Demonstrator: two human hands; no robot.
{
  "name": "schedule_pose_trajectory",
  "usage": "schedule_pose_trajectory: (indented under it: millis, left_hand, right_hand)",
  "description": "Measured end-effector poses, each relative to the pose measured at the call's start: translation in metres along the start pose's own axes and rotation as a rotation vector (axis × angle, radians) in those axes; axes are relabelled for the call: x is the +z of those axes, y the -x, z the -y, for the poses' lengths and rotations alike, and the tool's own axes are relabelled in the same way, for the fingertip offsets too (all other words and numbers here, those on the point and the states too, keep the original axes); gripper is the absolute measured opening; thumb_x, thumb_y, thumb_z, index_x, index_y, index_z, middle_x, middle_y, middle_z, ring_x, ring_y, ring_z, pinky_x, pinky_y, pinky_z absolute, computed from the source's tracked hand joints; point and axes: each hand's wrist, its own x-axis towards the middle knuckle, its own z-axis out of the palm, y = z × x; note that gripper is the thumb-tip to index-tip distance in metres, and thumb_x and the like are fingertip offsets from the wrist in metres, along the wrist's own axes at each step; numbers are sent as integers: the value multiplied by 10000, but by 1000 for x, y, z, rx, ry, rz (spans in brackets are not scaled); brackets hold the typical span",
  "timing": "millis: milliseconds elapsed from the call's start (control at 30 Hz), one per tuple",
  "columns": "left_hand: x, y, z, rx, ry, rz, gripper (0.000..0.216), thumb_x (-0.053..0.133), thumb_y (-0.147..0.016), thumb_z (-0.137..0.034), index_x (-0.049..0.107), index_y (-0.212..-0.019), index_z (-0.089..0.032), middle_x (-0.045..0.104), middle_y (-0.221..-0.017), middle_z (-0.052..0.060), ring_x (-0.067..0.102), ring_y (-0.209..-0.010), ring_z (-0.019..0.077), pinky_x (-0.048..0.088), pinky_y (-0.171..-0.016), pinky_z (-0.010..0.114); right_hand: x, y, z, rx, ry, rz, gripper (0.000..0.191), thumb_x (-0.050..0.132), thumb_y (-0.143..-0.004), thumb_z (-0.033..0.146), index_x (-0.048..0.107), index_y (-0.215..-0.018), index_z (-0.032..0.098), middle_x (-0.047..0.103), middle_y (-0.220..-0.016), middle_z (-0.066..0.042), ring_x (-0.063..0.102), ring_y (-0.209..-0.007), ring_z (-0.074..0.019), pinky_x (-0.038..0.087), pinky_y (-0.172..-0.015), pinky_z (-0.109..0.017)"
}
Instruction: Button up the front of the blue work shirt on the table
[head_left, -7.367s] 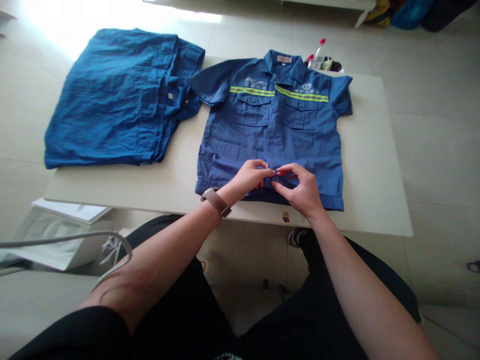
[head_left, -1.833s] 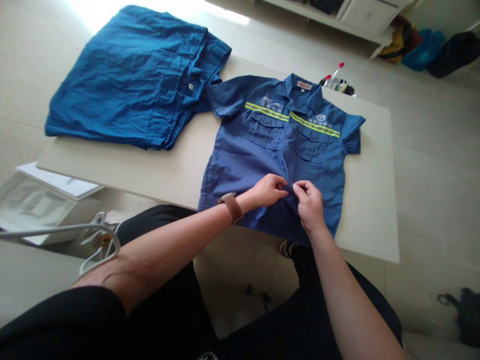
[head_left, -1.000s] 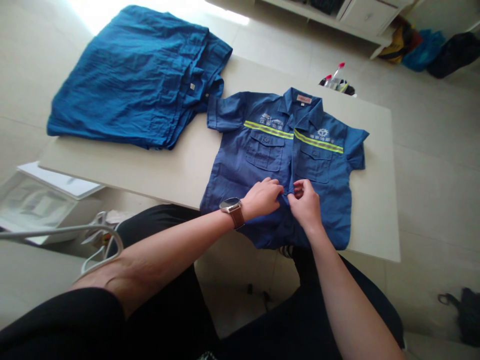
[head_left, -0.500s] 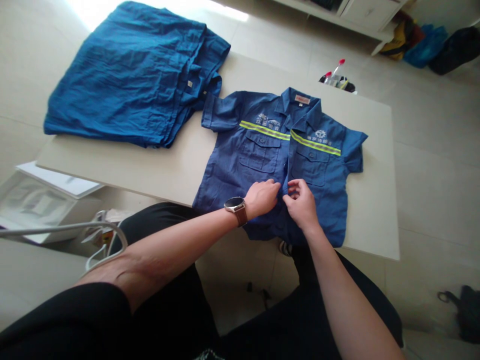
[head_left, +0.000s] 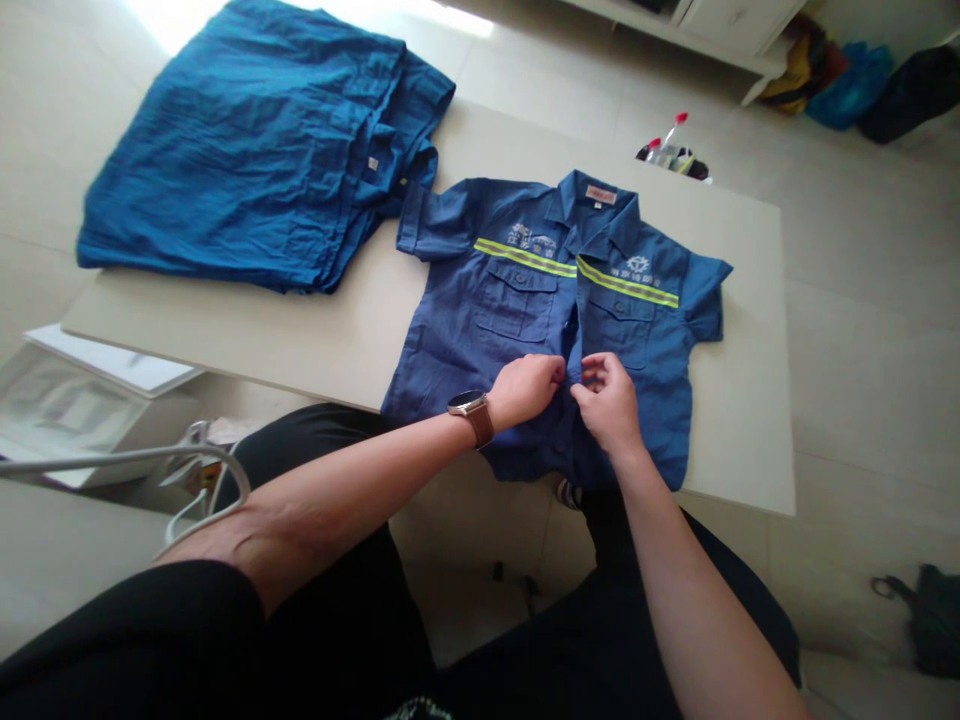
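A blue short-sleeved work shirt (head_left: 517, 310) lies face up on the white table (head_left: 750, 400), collar pointing away from me. It has a yellow reflective stripe across the chest, two flap pockets and white lettering. My left hand (head_left: 527, 388), with a watch (head_left: 469, 402) on the wrist, has its fingers closed on the edge of the front opening. Opposite it, my right hand (head_left: 609, 400) pinches the other front edge, lifting that strip slightly. The two edges stand a little apart between my hands. Any button at the fingertips is too small or hidden.
Several blue garments (head_left: 240, 150) lie stacked at the table's left end. Bottles with red caps (head_left: 671, 140) stand beyond the far edge. A white cabinet (head_left: 735, 25) and bags (head_left: 851, 85) are at the back. A clear-fronted box (head_left: 97, 400) and a grey cable (head_left: 150, 455) are at left.
My left hand has curled its fingers in more tightly at the front edge. The right hand has raised its edge slightly, and the opening between the hands looks a bit wider.
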Motion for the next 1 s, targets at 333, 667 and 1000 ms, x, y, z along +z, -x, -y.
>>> schedule_pose_trajectory:
  millis: [333,667,1000]
  left_hand:
    - [-21,5,-7,36,6,-73,212,577,-873,-141,749,-957,-234,766,-981,52,689,-934,232,498,-820,312]
    - [-21,1,-6,-43,260,-148,209,605,-824,-79,765,-897,-193,764,-894,47,681,-854,185,503,-804,281]
    - [-8,-10,-2,-280,846,-64,115,743,-797,-211,734,-742,-109,664,-642,4,572,-617,105,419,-607,221]
  right_hand:
    - [2,-3,-1,-3,-106,8,316,638,-673,251,588,-983,217,659,-835,-7,597,-637,-160,495,-606,-289]
    - [2,-3,8,-45,-169,43,273,672,-726,268,616,-986,209,682,-891,-21,609,-606,-147,489,-557,-272]
    - [1,-1,10,-93,-91,21,248,673,-769,269,643,-1009,215,694,-913,-15,586,-555,-118,447,-539,-246]
